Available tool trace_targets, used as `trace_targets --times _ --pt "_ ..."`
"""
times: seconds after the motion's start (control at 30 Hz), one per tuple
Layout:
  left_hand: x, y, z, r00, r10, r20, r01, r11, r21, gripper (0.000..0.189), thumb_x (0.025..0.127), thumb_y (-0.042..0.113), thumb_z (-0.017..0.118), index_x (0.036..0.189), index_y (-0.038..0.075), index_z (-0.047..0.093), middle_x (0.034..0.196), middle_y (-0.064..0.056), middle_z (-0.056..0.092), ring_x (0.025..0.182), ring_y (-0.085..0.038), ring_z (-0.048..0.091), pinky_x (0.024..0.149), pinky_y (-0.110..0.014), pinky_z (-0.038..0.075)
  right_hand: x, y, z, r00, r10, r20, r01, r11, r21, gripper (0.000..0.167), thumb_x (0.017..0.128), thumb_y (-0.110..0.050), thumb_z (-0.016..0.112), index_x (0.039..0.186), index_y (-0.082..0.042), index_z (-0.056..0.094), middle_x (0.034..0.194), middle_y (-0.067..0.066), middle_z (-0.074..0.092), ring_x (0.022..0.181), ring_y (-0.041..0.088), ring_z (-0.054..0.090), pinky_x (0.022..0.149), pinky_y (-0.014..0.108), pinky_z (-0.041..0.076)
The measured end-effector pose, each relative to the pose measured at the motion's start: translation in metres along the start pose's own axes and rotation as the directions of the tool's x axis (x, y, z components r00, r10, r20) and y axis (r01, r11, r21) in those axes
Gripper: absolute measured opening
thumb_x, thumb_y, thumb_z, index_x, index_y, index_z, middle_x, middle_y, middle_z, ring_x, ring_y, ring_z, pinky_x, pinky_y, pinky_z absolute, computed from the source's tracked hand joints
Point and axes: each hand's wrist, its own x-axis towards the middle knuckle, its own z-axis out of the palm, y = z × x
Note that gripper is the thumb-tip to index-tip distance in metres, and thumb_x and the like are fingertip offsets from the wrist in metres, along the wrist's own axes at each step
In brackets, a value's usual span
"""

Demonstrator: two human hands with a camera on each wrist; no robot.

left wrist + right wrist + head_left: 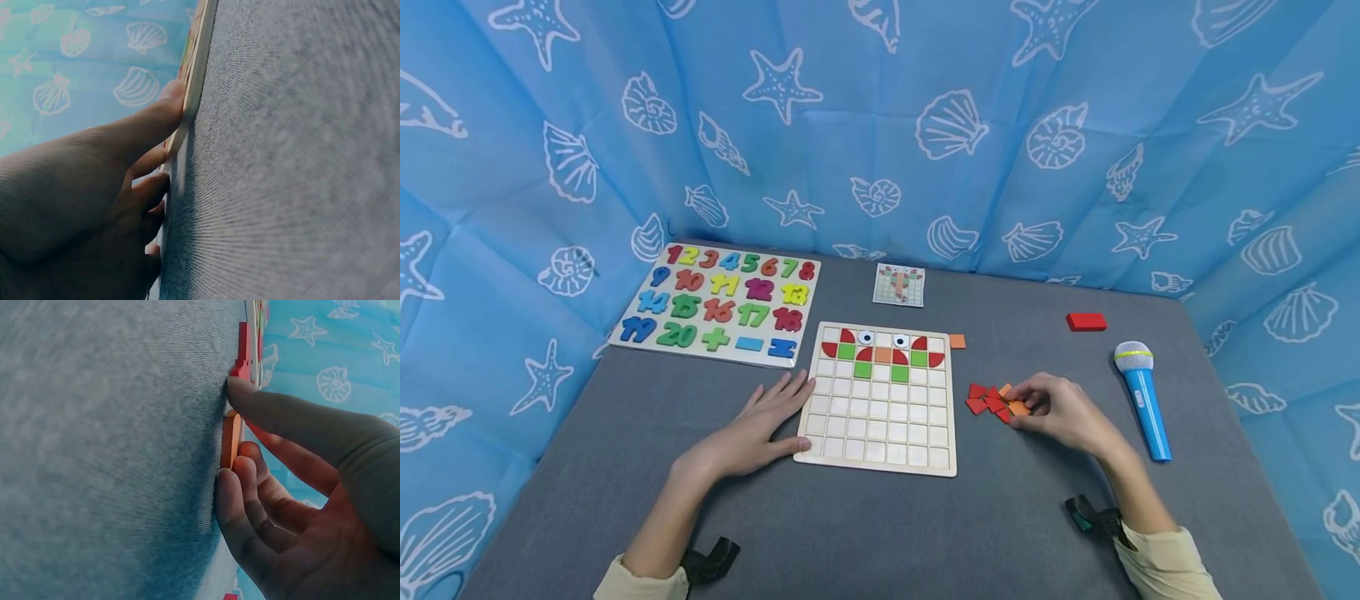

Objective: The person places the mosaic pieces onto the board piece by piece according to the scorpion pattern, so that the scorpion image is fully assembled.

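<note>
With placed tiles (883, 355) occupying the upper rows of the gridded wooden board (876, 433) mid-worktop (887, 533), the person is apparently choosing the next piece. The left hand (756, 433) is resting at the board's left edge, fingers extended and holding nothing, while the right hand (1060, 408) is pinching an orange tile (1018, 407) beside the red tiles (976, 406), just right of the board. The next move is probably calling for lifting that tile free and seating it squarely in a bare cell, following the pattern card (898, 286).

Pale grid board (875, 425) flat, part-filled; red, orange tiles (976, 406) clustered beside.
</note>
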Motion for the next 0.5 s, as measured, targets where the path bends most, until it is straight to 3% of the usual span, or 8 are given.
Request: trace_targets --times 0.17,0.5 --pt "0.002 -0.009 0.005 1.0 -0.02 -0.001 0.02 0.999 0.05 0.092 0.102 0.065 0.064 0.175 0.027 0.023 0.184 -0.011 0.018 0.172 -0.041 0.011 0.131 -0.078 0.007 0.002 -0.002 -0.001 0.999 -0.029 0.028 0.029 1.0 -0.003 0.03 0.087 -0.007 0.089 0.115 -0.005 0.079 0.107 0.008 0.073 0.09 0.014 0.063 0.073 0.021 0.054" --pt "0.0 -0.002 0.002 1.0 -0.021 -0.005 0.021 0.999 0.026 0.093 0.102 0.06 0.068 0.174 0.021 0.025 0.183 -0.015 0.02 0.171 -0.044 0.012 0.13 -0.08 0.006 0.011 -0.01 0.008 0.999 -0.047 0.008 0.047 0.999 -0.007 0.024 0.09 -0.012 0.088 0.111 -0.004 0.08 0.094 0.007 0.071 0.08 0.012 0.059 0.068 0.02 0.048"
